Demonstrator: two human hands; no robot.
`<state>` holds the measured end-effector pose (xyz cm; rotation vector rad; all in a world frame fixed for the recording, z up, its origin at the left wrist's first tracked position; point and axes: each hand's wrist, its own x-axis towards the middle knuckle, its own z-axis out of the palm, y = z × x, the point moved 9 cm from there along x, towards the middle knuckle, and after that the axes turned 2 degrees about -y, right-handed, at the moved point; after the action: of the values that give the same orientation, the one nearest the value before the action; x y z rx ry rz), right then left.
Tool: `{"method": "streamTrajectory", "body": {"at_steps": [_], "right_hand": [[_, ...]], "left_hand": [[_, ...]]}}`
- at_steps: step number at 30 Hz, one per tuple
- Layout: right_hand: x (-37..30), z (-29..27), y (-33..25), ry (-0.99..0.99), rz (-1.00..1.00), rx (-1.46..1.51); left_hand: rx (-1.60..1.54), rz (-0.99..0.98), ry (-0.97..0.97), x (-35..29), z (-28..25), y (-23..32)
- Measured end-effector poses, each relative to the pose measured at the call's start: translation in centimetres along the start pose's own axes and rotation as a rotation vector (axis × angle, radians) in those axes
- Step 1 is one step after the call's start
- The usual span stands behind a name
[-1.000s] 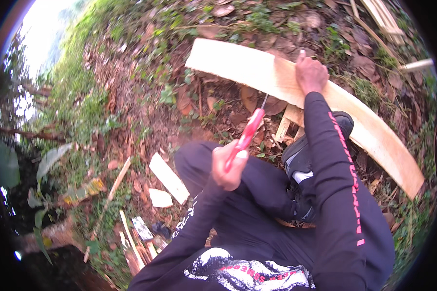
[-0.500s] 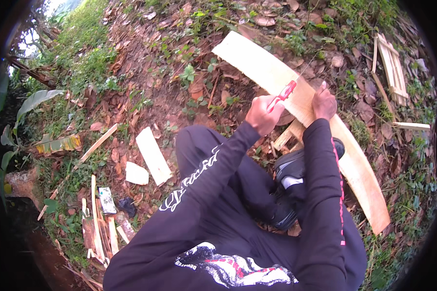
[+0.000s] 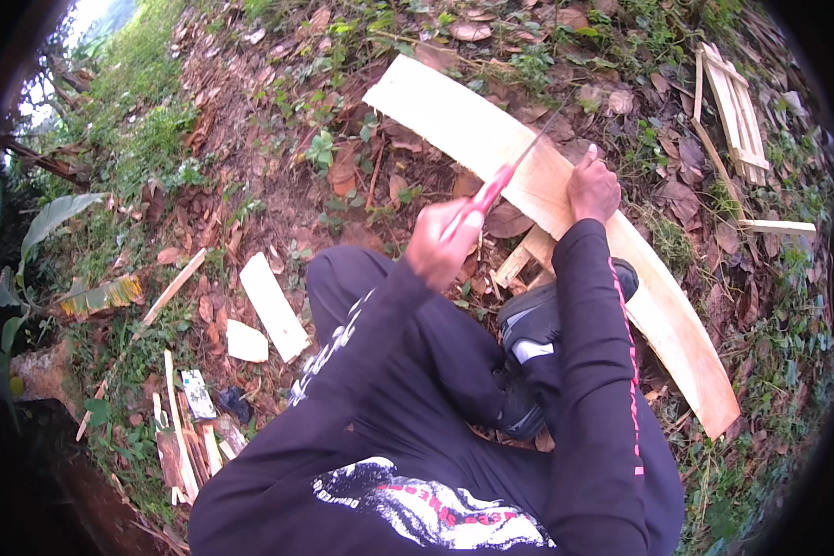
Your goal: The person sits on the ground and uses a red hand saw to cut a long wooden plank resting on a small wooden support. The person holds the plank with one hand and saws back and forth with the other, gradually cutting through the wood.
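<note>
- Because the view starts at the body, the nearest things are 2 dark sleeves, bent legs in dark trousers, and a black shoe (image 3: 537,320) tucked under the right forearm.
- Just past the knee, the left hand (image 3: 443,246) is closed in a fist around the red handle of a knife (image 3: 491,190); the thin blade runs up and right and lies over the plank.
- The knife looks light and stiff, so I judge it easy to swing; the handle is the only safe place to take it, and the blade edge is thin enough to bite skin as readily as wood.
- Beyond the shoe, the right hand (image 3: 593,190) presses down on the plank (image 3: 658,306), fingers curled at its near edge; whether they wrap under it I cannot tell.
- The plank is a long, pale, bowed strip lying on the ground from upper left to lower right, with a short pale block (image 3: 525,259) beneath it near the hands.
- I judge the plank light for its length, springy not rigid, and likely to split along the grain, so it wants holding flat near the cut, with fingers well clear of the blade.
- Left of the legs lie 2 pale offcuts (image 3: 273,306) on leaf litter, with thinner slats (image 3: 181,445) nearer the edge.
- Farthest off, at upper right, a slatted wooden frame (image 3: 734,102) rests among weeds.
</note>
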<state>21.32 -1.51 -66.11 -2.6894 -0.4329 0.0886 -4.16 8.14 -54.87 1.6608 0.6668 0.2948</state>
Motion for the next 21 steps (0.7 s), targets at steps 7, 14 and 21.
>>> {"method": "streamTrajectory", "body": {"at_steps": [7, 14, 21], "right_hand": [[0.9, 1.0, 0.9, 0.006, -0.006, -0.007], [-2.4, -0.8, 1.1, -0.022, 0.052, 0.008], [2.2, -0.4, 1.3, -0.020, 0.005, 0.035]], "left_hand": [[0.058, -0.038, -0.027, -6.9, -0.6, 2.0], [-0.157, -0.099, 0.060, -7.8, -2.8, -0.5], [-0.140, -0.070, 0.068, -8.8, -1.1, 2.1]]}}
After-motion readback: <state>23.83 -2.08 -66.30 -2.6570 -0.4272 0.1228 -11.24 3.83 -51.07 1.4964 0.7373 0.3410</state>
